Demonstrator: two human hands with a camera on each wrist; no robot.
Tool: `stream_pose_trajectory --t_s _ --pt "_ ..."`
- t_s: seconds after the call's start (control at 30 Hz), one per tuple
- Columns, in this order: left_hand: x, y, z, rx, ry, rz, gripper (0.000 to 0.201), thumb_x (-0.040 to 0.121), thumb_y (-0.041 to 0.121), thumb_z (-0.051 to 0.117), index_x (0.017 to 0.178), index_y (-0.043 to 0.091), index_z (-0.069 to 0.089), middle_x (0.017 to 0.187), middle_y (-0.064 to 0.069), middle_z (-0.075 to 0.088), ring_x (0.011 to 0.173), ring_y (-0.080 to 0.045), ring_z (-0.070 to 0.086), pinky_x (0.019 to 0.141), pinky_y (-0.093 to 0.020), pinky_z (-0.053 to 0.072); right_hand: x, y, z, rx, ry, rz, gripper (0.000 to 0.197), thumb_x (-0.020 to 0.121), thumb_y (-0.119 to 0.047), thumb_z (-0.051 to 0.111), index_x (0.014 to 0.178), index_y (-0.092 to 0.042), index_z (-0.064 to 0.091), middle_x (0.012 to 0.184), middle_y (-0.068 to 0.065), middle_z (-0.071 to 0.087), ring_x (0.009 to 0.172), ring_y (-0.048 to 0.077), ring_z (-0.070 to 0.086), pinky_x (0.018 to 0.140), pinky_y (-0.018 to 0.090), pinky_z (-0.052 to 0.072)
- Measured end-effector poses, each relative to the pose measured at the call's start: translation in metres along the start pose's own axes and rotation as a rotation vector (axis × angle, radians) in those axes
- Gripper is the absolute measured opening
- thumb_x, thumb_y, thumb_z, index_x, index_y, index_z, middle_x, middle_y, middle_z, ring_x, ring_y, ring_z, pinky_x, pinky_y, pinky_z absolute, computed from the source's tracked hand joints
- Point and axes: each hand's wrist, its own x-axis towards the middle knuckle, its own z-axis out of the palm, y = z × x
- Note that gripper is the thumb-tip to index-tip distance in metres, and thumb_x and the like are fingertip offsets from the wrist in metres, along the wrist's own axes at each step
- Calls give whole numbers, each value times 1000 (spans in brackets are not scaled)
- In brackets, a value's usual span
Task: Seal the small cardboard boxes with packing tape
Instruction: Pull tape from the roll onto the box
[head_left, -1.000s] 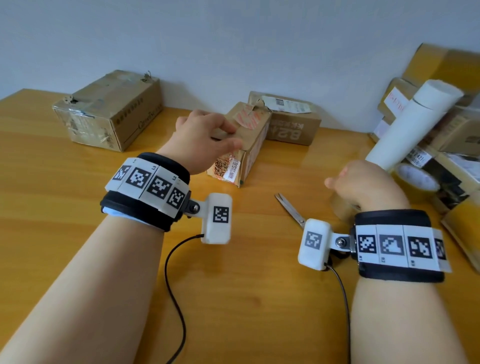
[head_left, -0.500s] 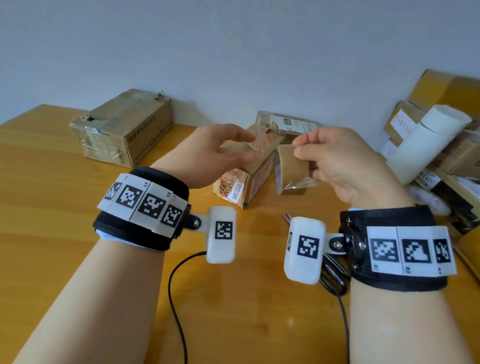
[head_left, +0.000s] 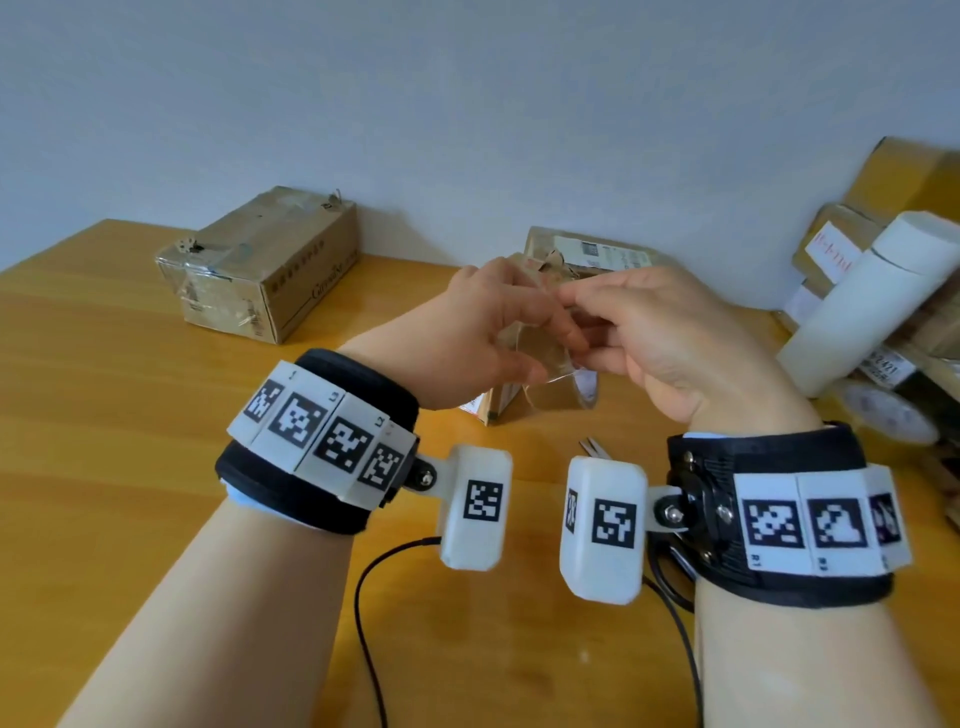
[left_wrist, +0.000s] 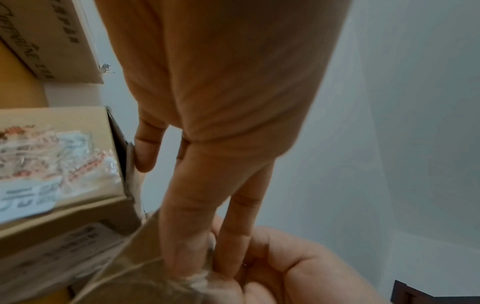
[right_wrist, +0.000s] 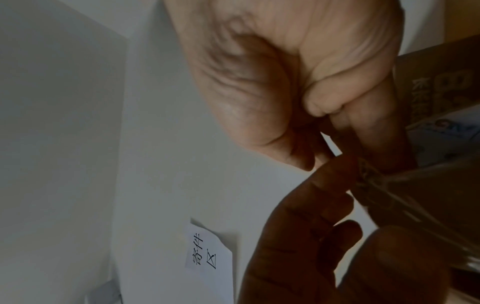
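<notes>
Both hands meet in mid-air above the small cardboard box (head_left: 496, 408), which stands on the wooden table (head_left: 130, 415). Between them is a roll of brownish clear packing tape (head_left: 543, 358). My left hand (head_left: 511, 332) holds the roll, thumb under it and fingers on top. My right hand (head_left: 582, 319) pinches the roll at its top, where the tape is crinkled (right_wrist: 365, 174). In the left wrist view the left fingertips (left_wrist: 182, 263) press on that crinkled tape edge (left_wrist: 198, 281), and the small box (left_wrist: 57, 164) lies close on the left with its end flap ajar.
Scissors (head_left: 592, 447) lie on the table under my right wrist. A larger taped box (head_left: 260, 270) stands at the back left, another labelled box (head_left: 592, 252) behind the hands. At the right are a white roll (head_left: 872, 301), stacked boxes (head_left: 909, 187) and a second tape roll (head_left: 883, 415).
My right hand lifted the tape roll from the table's right side to the centre. My left hand left the small box's top and took hold of the roll too.
</notes>
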Motion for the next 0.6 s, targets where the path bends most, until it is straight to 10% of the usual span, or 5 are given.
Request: stream_pose_trajectory --t_s 0.17,0.6 --pt "4 0 5 -92 53 40 28 84 17 76 102 39 74 114 12 44 90 12 45 81 -6 35 0 0 -3 -23 -24 -30 22 101 -9 56 94 -7 77 89 17 77 88 30 76 85 48 62" --pt "7 0 3 -340 400 67 13 85 15 74 82 27 70 102 0 64 90 -12 65 84 -34 57 -5 -6 -7 91 -89 -218 20 105 -15 53 116 -19 68 104 14 75 95 25 75 79 35 59"
